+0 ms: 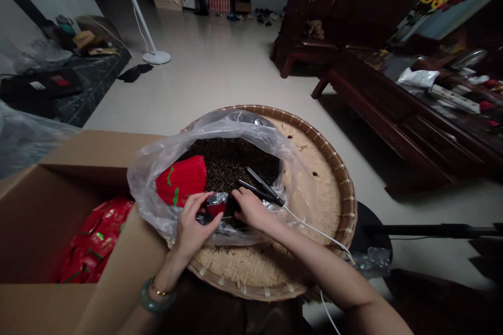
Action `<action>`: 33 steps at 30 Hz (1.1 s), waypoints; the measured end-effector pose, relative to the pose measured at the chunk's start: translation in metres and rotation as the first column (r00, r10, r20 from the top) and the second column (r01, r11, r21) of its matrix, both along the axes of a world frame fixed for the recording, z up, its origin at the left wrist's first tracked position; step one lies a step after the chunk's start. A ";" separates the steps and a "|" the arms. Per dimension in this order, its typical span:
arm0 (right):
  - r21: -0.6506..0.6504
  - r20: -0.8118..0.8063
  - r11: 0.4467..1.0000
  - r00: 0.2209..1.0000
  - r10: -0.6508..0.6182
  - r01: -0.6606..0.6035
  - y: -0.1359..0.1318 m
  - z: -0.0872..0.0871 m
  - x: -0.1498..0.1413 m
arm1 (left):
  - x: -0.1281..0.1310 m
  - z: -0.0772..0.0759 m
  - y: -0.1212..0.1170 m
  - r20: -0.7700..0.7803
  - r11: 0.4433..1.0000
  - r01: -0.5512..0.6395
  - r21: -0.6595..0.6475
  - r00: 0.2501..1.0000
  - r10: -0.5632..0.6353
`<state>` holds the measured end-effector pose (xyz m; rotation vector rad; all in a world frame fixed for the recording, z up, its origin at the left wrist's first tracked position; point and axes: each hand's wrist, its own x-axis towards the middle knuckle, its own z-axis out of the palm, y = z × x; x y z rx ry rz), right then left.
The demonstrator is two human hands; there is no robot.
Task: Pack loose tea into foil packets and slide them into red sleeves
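Observation:
My left hand holds a small red pouch between thumb and fingers, its silver-lined mouth facing up. Just right of it, my right hand has its fingers curled down on dark tea leaves, the fingertips partly hidden. Those leaves fill a large clear plastic bag with its rim folded wide. On the leaves at left rests a stack of flat red pouches with green marks. A black, corded clamp tool like a hair straightener lies with its jaws apart beyond my right hand.
The bag sits in a round woven bamboo tray with a few scattered leaves. At left stands an open cardboard box containing red packets. A white cord crosses the tray's right side. A dark wooden table stands farther right.

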<state>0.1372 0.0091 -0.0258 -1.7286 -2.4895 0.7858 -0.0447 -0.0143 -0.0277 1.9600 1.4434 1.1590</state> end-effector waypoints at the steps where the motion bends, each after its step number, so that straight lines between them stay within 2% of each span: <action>1: 0.001 -0.014 1.000 1.000 -0.003 0.003 0.000 -0.002 0.001 | 0.000 0.000 0.000 0.001 1.000 -0.002 -0.005 1.000 0.002; 6: 0.025 -0.090 1.000 0.996 0.007 -0.004 0.001 -0.009 0.003 | 0.001 0.001 -0.001 0.005 1.000 -0.005 0.002 1.000 0.005; 9: 0.030 -0.223 0.998 0.974 -0.047 0.055 0.004 -0.010 0.007 | 0.001 0.001 -0.001 0.010 1.000 0.001 0.010 1.000 -0.001; 12: 0.000 -0.446 0.986 0.883 -0.147 0.164 0.008 -0.011 0.013 | 0.001 0.002 0.000 0.014 1.000 0.006 0.009 1.000 -0.006; 14: -0.100 -0.614 0.965 0.748 -0.250 0.241 0.010 -0.011 0.017 | 0.001 0.002 0.000 0.010 1.000 0.003 0.005 1.000 -0.003; 16: -0.330 -0.731 0.906 0.535 -0.424 0.267 0.010 -0.010 0.019 | 0.001 0.002 0.001 0.009 1.000 -0.002 0.003 1.000 0.002; 17: -0.472 -0.745 0.849 0.407 -0.529 0.238 0.009 -0.010 0.019 | 0.001 0.002 0.001 0.011 1.000 -0.002 0.003 1.000 0.002; 19: -0.720 -0.670 0.687 0.165 -0.724 0.098 0.007 -0.009 0.020 | 0.002 0.002 0.001 0.015 1.000 0.000 0.004 1.000 0.000; 20: -0.800 -0.599 0.600 0.068 -0.798 0.003 0.005 -0.008 0.020 | 0.002 0.002 0.001 0.017 1.000 0.003 0.005 1.000 -0.004; 22: -0.872 -0.450 0.454 -0.065 -0.891 -0.184 0.003 -0.006 0.022 | 0.002 0.001 0.000 0.020 1.000 0.008 0.006 1.000 -0.008; 24: -0.873 -0.335 0.361 -0.133 -0.933 -0.329 0.000 -0.004 0.023 | 0.002 0.001 0.000 0.019 1.000 0.009 0.006 1.000 -0.009; 26: -0.855 -0.272 0.321 -0.176 -0.946 -0.408 -0.002 -0.002 0.023 | 0.002 0.000 0.000 0.016 1.000 0.011 0.007 1.000 -0.011; 33: -0.835 -0.261 0.341 -0.236 -0.936 -0.432 -0.010 0.007 0.024 | 0.004 0.002 0.000 0.010 1.000 0.023 0.003 1.000 -0.023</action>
